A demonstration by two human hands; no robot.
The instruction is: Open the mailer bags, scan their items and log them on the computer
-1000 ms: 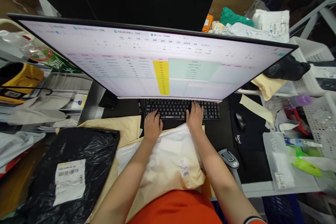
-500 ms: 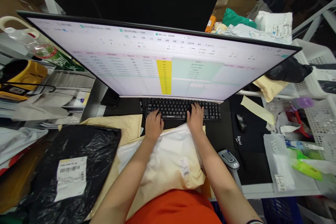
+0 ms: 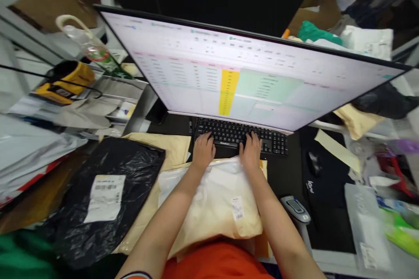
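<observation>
Taking the keyboard (image 3: 229,134) as the middle of your clock face, it lies straight ahead of you on the dark desk. Your left hand (image 3: 203,150) sits at its eight o'clock end and your right hand (image 3: 251,151) at five o'clock, fingers bent loosely over the keys; both grips are released, grasping nothing.

At twelve o'clock, the lit monitor (image 3: 262,85) leans over the keyboard in your view, its lower edge hiding part of the back row. At half past six, a pale plastic-wrapped parcel (image 3: 209,200) fills the space beneath your forearms, its top edge near both wrists. A black parcel (image 3: 139,187) crowds eight o'clock, lying over a cream mailer (image 3: 175,146).

The mouse (image 3: 314,163) is out between three and four o'clock, with a paper strip (image 3: 338,150) just beyond. A grey handheld device (image 3: 295,209) stands nearer you, between four and five. At ten o'clock, you have a green-labelled bottle (image 3: 101,56).
</observation>
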